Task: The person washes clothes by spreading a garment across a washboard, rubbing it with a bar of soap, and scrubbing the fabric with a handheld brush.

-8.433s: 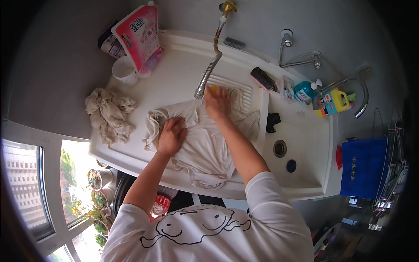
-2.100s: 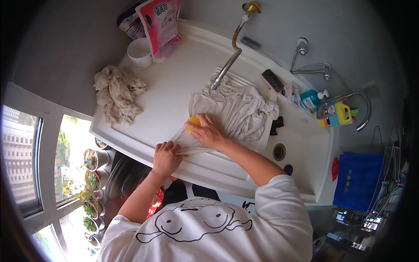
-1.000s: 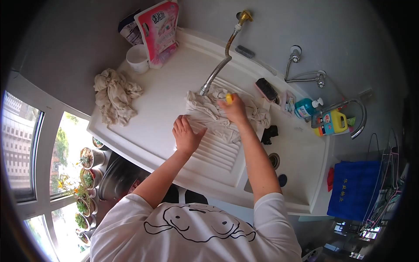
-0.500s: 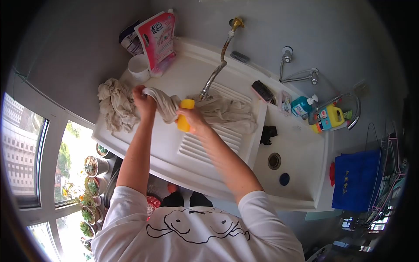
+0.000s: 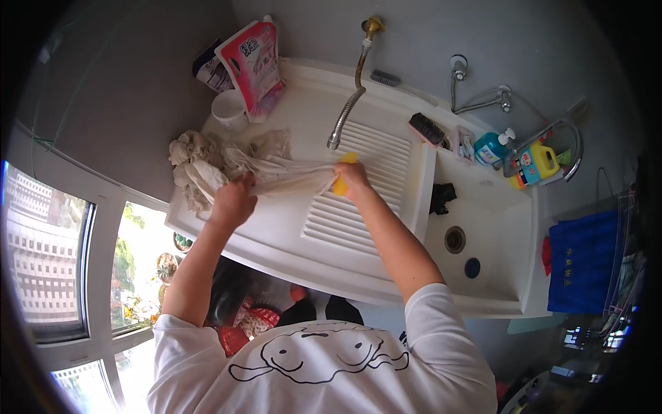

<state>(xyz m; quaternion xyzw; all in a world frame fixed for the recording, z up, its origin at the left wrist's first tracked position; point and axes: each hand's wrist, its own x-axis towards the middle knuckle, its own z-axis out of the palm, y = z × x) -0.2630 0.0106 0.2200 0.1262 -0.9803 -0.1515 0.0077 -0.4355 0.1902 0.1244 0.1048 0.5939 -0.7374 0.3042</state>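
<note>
A wet, beige-white garment point(image 5: 289, 179) is stretched across the white washing counter between my two hands. At its left end, my left hand point(image 5: 236, 200) is closed on the cloth, beside a crumpled beige pile of fabric point(image 5: 196, 155). My right hand point(image 5: 355, 181) grips a yellow bar of soap point(image 5: 343, 185) together with the garment's other end, over the ribbed washboard point(image 5: 355, 224). Part of the soap is hidden behind the fingers. Just above the right hand hangs the end of a metal hose tap point(image 5: 335, 140).
A pink detergent pouch point(image 5: 252, 65) and a white cup point(image 5: 229, 110) stand at the back left. To the right, a sink point(image 5: 493, 228) holds a dark cloth point(image 5: 442, 198). A brush point(image 5: 427, 129), a blue pump bottle point(image 5: 492, 148) and a yellow bottle point(image 5: 534, 164) line its back edge.
The garment has swung from the washboard to the left, towards the pile. My right hand has moved right with the soap, pulling the cloth taut; my left hand sits lower.
</note>
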